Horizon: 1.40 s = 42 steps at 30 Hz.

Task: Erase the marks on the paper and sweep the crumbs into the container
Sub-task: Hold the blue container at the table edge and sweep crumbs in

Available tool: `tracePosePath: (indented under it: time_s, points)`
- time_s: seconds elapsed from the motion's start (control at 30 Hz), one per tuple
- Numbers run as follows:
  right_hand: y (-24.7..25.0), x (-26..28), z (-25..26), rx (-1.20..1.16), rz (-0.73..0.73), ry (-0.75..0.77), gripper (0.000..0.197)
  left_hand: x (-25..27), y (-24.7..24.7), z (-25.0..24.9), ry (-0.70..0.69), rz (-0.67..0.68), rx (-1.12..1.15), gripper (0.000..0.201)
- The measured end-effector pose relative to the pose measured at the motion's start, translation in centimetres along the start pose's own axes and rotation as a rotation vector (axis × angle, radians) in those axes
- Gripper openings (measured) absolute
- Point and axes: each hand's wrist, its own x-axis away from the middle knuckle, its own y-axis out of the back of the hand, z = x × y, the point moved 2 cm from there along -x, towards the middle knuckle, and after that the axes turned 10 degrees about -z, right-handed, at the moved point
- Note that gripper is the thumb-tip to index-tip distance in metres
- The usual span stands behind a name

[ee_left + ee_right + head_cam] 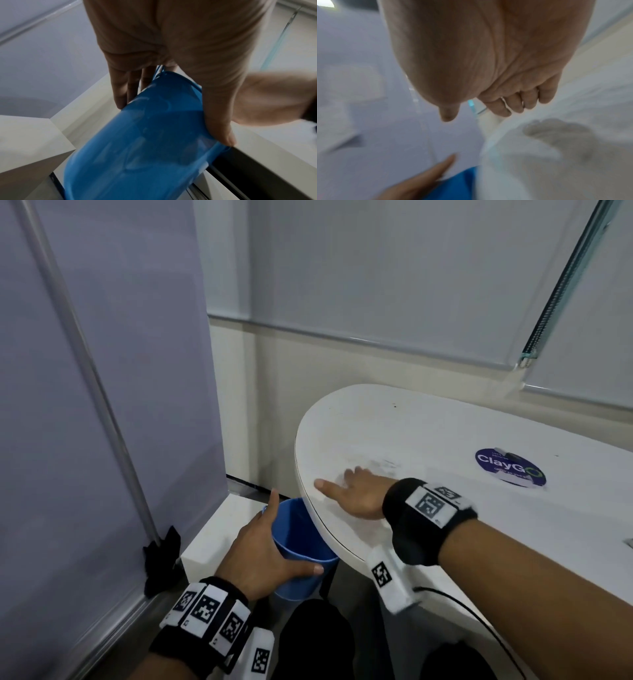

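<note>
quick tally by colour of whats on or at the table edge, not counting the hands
Blue: 2, the cup held by the left hand just below the table edge, and the round sticker on the tabletop.
White: 1, the table itself, with the right hand on it.
Total: 3

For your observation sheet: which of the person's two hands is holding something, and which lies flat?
The left hand holds the blue container below the table edge; the right hand lies flat, holding nothing.
</note>
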Motion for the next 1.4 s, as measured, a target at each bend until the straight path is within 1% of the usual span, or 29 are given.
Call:
tracePosePath:
  time_s: [0.03,0.07,0.13,0.17,0.2,0.27,0.3,0.33,0.4,0.43,0.5,0.53,0.57,0.6,0.63,0.7,0.77,0.8,0.87,0.9,1.0,1.03,1.07,1.1,1.2,1.27,1.33,1.37,1.4]
  points:
    - [-0.6,0.0,0.5,0.043,0.008,0.009,0.099,-0.2,-0.1,0.2,0.0,0.004,0.0,0.14]
    - [-1.3,0.6,1.2,0.059,0.022,0.069,0.1,-0.4,-0.2,0.5,-0.002,0.013,0.006,0.141]
    - [-2.5,2.9,2.9,-0.001,0.083,0.263,0.101,-0.9,-0.4,0.9,-0.003,0.039,0.003,0.133]
    - [-2.8,3.8,3.4,-0.019,0.126,0.317,0.101,-1.0,-0.4,0.9,-0.004,0.05,-0.006,0.13]
    - [-2.5,4.0,3.5,-0.049,0.146,0.33,0.101,-1.1,-0.3,0.9,0.0,0.052,-0.001,0.134]
    - [-1.0,2.2,2.5,-0.062,0.081,0.244,0.097,-1.1,-0.1,0.7,-0.001,0.039,0.015,0.146]
    - [-0.1,0.9,1.8,-0.043,0.053,0.157,0.097,-1.1,-0.1,0.5,-0.006,0.034,0.014,0.145]
    - [0.3,-0.1,0.9,-0.027,0.034,0.081,0.097,-1.0,0.0,0.2,-0.009,0.036,0.005,0.14]
    - [0.1,-1.4,0.1,0.034,0.041,0.009,0.098,-0.9,0.1,-0.1,-0.014,0.04,-0.023,0.128]
    - [-0.5,-1.4,0.7,0.062,0.037,0.031,0.1,-1.0,0.1,0.2,-0.006,0.039,-0.027,0.127]
    - [-2.0,0.0,2.1,0.01,0.089,0.214,0.108,-1.2,0.2,0.4,-0.014,0.039,-0.007,0.131]
    - [-2.4,1.1,2.8,-0.047,0.12,0.312,0.113,-1.4,0.3,0.5,-0.013,0.043,-0.001,0.127]
    - [-2.4,1.8,3.3,-0.075,0.17,0.364,0.115,-1.5,0.3,0.7,-0.005,0.042,0.0,0.124]
    - [-1.9,1.9,3.4,-0.074,0.212,0.347,0.112,-1.6,0.4,0.8,-0.009,0.037,0.002,0.12]
    - [-1.0,1.1,3.1,-0.069,0.191,0.293,0.105,-1.7,0.4,0.9,-0.019,0.027,0.007,0.118]
    - [0.8,-1.5,1.4,-0.004,0.074,0.131,0.099,-1.6,0.5,0.9,-0.011,0.02,0.01,0.13]
    - [1.5,-3.3,-0.4,0.064,0.054,0.007,0.1,-1.4,0.5,0.7,0.023,0.036,-0.003,0.141]
    - [1.3,-3.9,-0.6,0.12,0.066,-0.012,0.101,-1.3,0.4,0.7,0.03,0.048,-0.001,0.143]
    - [0.4,-4.0,0.2,0.204,0.079,-0.001,0.104,-1.4,0.0,1.1,0.016,0.058,0.016,0.14]
    - [-0.2,-3.1,1.2,0.189,0.09,0.048,0.104,-1.5,-0.2,1.3,0.01,0.056,0.029,0.138]
    - [-1.7,0.8,3.8,0.068,0.215,0.3,0.103,-2.0,-0.5,1.8,-0.004,0.067,0.077,0.138]
    - [-1.7,1.1,4.1,0.052,0.217,0.341,0.102,-2.0,-0.5,1.9,-0.008,0.07,0.075,0.136]
    - [-1.3,0.8,4.1,0.032,0.194,0.347,0.101,-2.0,-0.4,2.0,-0.023,0.06,0.066,0.133]
    - [-0.6,0.0,3.8,0.022,0.164,0.308,0.101,-2.0,-0.3,1.8,-0.04,0.046,0.058,0.131]
    - [0.8,-3.5,1.7,0.061,0.093,0.102,0.1,-2.0,0.0,1.5,-0.028,0.029,0.031,0.134]
    - [0.3,-3.7,1.6,0.123,0.088,0.091,0.099,-1.8,0.1,1.5,-0.018,0.029,0.036,0.139]
    - [-1.0,-1.8,2.9,0.11,0.074,0.215,0.095,-2.0,-0.1,1.9,-0.035,0.026,0.052,0.13]
    - [-1.5,-0.2,3.8,0.066,0.105,0.328,0.091,-2.2,-0.1,2.1,-0.035,0.02,0.06,0.122]
    - [-1.9,1.7,4.6,0.027,0.187,0.413,0.09,-2.3,-0.1,2.2,-0.028,0.019,0.066,0.114]
